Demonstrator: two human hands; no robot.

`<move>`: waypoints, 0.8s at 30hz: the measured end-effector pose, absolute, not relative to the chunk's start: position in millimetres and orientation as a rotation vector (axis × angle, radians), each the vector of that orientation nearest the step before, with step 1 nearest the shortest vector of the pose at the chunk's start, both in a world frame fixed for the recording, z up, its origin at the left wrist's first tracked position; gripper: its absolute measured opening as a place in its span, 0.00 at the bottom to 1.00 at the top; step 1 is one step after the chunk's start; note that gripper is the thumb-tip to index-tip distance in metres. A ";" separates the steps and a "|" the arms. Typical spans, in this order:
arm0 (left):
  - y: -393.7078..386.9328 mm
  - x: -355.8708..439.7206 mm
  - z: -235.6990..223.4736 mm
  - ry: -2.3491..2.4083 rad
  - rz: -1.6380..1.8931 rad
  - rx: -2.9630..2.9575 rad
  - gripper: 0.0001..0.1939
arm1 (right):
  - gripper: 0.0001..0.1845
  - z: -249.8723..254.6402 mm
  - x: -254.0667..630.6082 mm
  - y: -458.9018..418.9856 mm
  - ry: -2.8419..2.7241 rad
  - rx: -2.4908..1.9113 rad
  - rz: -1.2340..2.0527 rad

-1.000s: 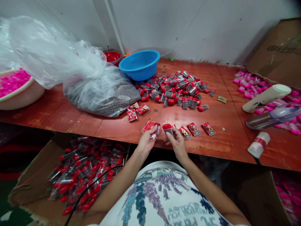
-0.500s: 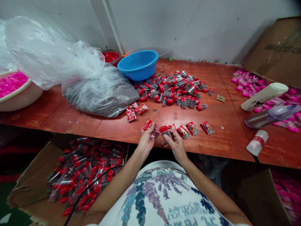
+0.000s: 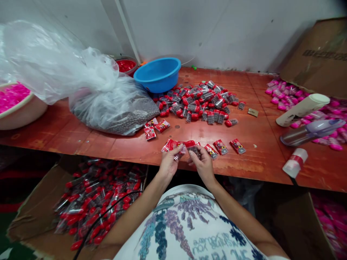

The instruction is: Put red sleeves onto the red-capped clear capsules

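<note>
A: Hands?
B: Left hand (image 3: 169,161) pinching film (image 3: 183,148); right hand (image 3: 202,161) gripping a bottle (image 3: 191,144), red cap right by the film. Both well on my side of the basin (image 3: 157,76), a bit right of it.
A: Step?
B: My read: lining up bottle and film. Can't tell if the cap has entered.
A: Next move needs?
B: Probably a light left pinch so the film doesn't crumple, and steady right fingers.
A: Materials?
B: Film: thin, glossy, part clear. Bottle: smooth rounded cap, clear body, dark contents. Pile (image 3: 202,99) right of basin: same shapes. Packets (image 3: 220,147) right of basin, nearer me: flattish, shiny. Bag (image 3: 99,88) left of basin: sheer, wrinkled, bulging with small dark beads (image 3: 115,117). Basin: smooth, round, likely plastic.
</note>
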State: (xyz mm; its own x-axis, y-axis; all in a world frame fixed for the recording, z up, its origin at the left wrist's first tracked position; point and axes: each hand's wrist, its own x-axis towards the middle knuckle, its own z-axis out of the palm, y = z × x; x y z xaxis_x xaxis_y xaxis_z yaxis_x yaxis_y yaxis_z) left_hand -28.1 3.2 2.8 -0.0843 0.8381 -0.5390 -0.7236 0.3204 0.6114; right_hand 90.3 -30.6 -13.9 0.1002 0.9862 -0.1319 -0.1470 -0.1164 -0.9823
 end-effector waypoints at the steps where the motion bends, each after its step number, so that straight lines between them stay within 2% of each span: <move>1: 2.7 -27.2 2.7 1.019 1.308 0.149 0.10 | 0.16 -12.8 91.1 -30.4 -0.956 -1.239 1.284; 7: 4.1 -27.3 2.8 1.007 1.306 0.141 0.09 | 0.17 -10.1 93.6 -33.0 -0.942 -1.197 1.417; 15: 7.4 -32.8 13.9 0.979 1.251 0.036 0.11 | 0.15 -4.2 93.5 -35.2 -0.877 -1.186 1.329; 20: 7.0 -31.8 16.1 0.992 1.190 -0.027 0.06 | 0.16 -4.0 92.7 -38.3 -0.900 -1.183 1.343; 24: 6.5 -30.0 13.5 1.011 1.180 -0.042 0.06 | 0.16 -2.8 92.5 -39.6 -0.898 -1.178 1.331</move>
